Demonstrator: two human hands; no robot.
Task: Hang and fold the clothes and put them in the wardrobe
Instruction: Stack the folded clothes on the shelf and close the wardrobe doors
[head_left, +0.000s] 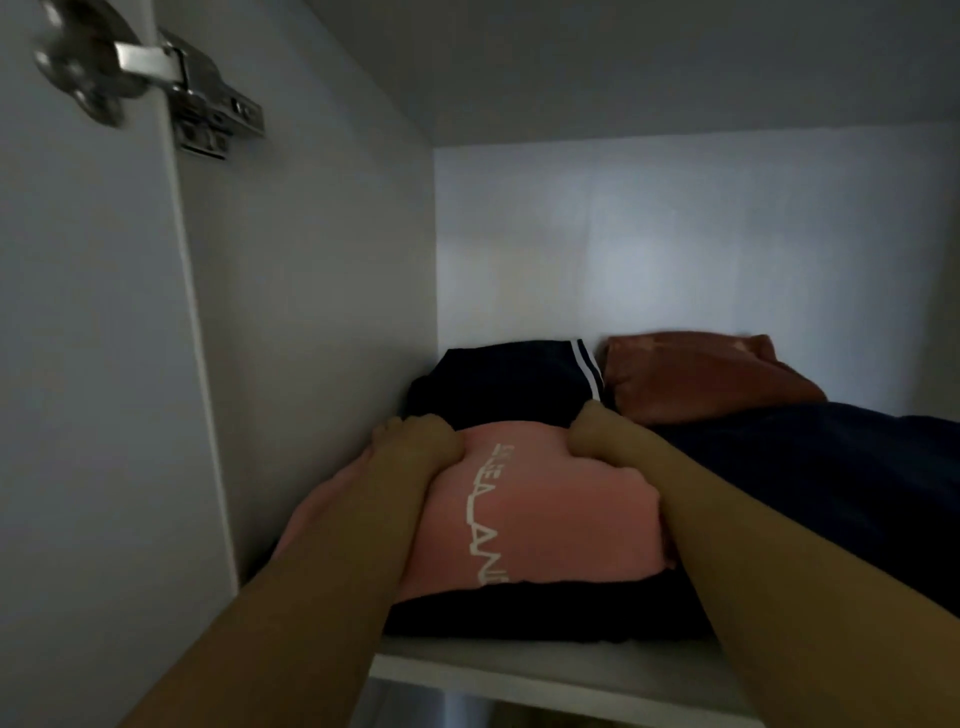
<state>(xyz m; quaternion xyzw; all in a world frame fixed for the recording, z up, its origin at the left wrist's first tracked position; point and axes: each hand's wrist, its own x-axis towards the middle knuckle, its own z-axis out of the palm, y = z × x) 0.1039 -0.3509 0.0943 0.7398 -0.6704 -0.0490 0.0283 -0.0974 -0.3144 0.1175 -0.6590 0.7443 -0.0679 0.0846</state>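
A folded pink garment (550, 509) with white lettering lies on a dark folded garment (545, 618) on the white wardrobe shelf (519, 675). My left hand (415, 436) grips the pink garment's far left corner, fingers curled over its edge. My right hand (597, 431) grips its far right corner the same way. Both forearms reach into the wardrobe over the garment's sides.
Behind the pink garment sits a folded navy piece with white stripes (509, 379), and a rust-brown folded piece (696, 374) lies to its right. A dark blue pile (831, 467) fills the shelf's right side. The wardrobe's left wall carries a metal door hinge (171, 83).
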